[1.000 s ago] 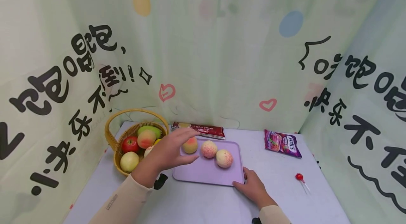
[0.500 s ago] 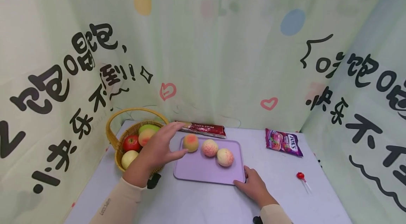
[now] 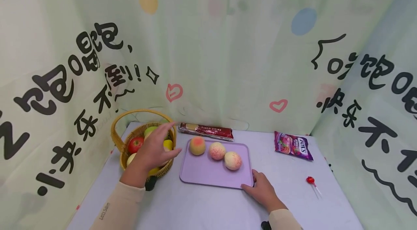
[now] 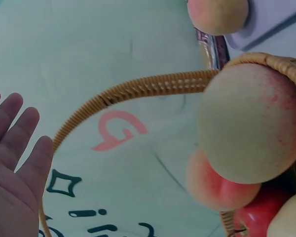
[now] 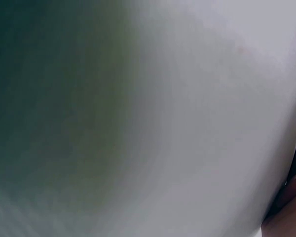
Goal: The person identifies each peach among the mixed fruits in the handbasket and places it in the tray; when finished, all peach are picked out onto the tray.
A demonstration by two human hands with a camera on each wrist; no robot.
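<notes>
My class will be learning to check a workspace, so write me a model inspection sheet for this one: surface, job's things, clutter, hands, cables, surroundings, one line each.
Surface: white table.
Job's things: purple tray bearing an orange-topped peach and two speckled peaches; wicker basket holding a red apple and other fruit.
Clutter: red packet beyond the tray; purple bag and red lollipop to the right.
Hands: left hand spread at the basket, holding nothing; right hand grips the tray's near right corner.
Cables: nothing seen.
Surroundings: pale curtain with black lettering, coloured spots and pink hearts.
</notes>
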